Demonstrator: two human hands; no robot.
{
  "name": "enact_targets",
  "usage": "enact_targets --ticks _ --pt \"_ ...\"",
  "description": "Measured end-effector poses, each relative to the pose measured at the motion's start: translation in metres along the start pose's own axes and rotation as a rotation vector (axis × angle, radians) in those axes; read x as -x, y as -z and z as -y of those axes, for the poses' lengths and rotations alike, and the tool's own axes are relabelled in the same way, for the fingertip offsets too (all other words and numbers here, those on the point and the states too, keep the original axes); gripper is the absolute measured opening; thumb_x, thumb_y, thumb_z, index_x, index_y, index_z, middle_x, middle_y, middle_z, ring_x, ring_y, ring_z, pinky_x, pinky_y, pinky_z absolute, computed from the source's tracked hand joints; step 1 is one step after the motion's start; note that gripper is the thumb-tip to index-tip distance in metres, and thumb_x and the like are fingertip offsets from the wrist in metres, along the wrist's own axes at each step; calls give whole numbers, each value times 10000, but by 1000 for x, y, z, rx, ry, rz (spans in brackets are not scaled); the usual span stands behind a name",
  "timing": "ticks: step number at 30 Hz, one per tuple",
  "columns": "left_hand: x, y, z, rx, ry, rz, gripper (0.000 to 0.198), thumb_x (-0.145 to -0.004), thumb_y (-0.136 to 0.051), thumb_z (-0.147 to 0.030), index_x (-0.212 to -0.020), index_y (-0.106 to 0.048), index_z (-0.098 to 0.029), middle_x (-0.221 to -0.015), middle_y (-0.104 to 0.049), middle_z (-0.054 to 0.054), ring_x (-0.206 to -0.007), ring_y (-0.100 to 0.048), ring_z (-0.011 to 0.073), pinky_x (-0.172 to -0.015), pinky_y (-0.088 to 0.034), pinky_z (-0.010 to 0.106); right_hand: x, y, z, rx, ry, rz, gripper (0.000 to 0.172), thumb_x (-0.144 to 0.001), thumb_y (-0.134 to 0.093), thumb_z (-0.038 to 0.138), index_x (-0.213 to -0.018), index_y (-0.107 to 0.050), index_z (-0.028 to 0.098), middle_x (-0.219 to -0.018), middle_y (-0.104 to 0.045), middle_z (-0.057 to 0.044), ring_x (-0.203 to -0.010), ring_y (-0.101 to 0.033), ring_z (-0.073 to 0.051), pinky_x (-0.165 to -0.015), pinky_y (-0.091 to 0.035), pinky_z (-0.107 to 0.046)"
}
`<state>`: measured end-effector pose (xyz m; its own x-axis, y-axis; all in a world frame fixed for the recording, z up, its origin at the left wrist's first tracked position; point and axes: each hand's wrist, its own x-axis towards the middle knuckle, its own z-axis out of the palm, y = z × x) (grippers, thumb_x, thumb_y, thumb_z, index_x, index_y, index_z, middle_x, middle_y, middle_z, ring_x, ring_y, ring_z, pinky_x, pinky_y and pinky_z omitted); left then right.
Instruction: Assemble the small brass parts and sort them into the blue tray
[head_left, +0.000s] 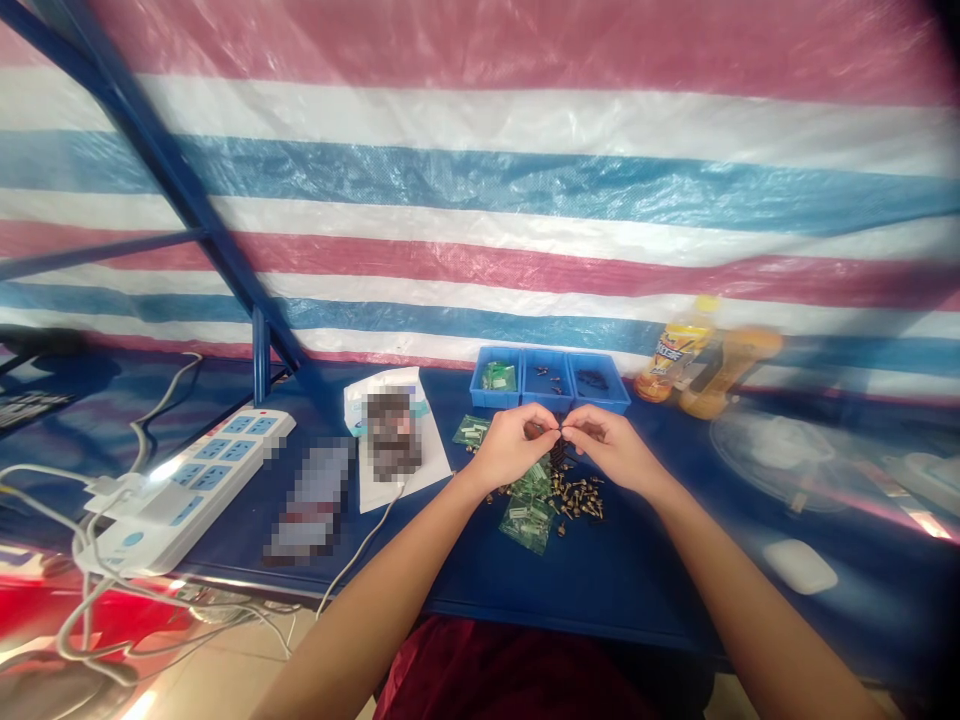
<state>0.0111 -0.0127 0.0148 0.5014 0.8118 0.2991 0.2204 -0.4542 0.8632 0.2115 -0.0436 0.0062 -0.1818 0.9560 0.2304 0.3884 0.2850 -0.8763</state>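
My left hand (514, 445) and my right hand (616, 452) meet over the middle of the blue table, both closed in a pinch with fingertips nearly touching. Whatever sits between the fingertips is too small and dark to make out. Below them lies a loose pile of small brass-coloured metal pieces (577, 495), like screws or fittings. Small clear packets with green and white contents (527, 520) lie beside the pile, and another such packet (471, 431) rests left of my left hand. Behind my hands stand three joined blue trays: left (484, 400), middle (544, 398) and right (606, 405).
A white power strip (217, 490) with tangled cables lies at left, near a white sheet (431, 465) and two blurred-out items. At right stand a yellow-capped drink bottle (675, 350), another bottle (727, 370), a clear round lid-like thing (780, 460) and a white case (800, 566).
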Motion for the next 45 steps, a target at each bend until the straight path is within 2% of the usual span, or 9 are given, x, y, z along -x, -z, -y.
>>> enact_targets --ticks 14,19,33,41,45 --pt "-1 -2 3 42 -9 -20 127 -864 -615 -287 -871 -663 -169 -886 -704 32 -722 -614 122 -661 -487 229 0 -1 1 -45 6 -17 222 -873 -656 419 -929 -631 205 -802 -635 -13 -631 -573 -149 -610 -467 -297" --pt "-1 -2 5 85 -3 -28 147 -861 -626 -297 -864 -664 -155 -878 -703 45 -723 -614 123 -674 -492 229 1 0 2 -49 -1 7 253 -916 -590 444 -941 -638 197 -829 -651 -27 -662 -584 -149 -634 -476 -290" --pt "-1 -2 6 93 4 -17 151 -866 -632 -305 -873 -663 -157 -884 -705 46 -725 -619 122 -662 -492 227 1 1 8 78 -57 74 344 -968 -467 442 -801 -625 186 -750 -637 -13 -665 -574 -144 -649 -434 -276" --pt "-2 -2 9 106 10 -34 149 -851 -652 -294 -925 -656 -165 -933 -708 53 -747 -628 124 -685 -503 239 -1 -1 4 -15 -62 46 235 -892 -587 423 -909 -636 194 -827 -658 -22 -668 -593 -150 -653 -482 -295" --pt "-3 -3 11 113 14 -51 163 -842 -659 -298 -930 -654 -162 -926 -702 54 -755 -629 128 -699 -501 246 -2 -1 0 -73 -74 27 250 -838 -656 429 -919 -622 195 -820 -648 -13 -649 -585 -142 -645 -494 -299"
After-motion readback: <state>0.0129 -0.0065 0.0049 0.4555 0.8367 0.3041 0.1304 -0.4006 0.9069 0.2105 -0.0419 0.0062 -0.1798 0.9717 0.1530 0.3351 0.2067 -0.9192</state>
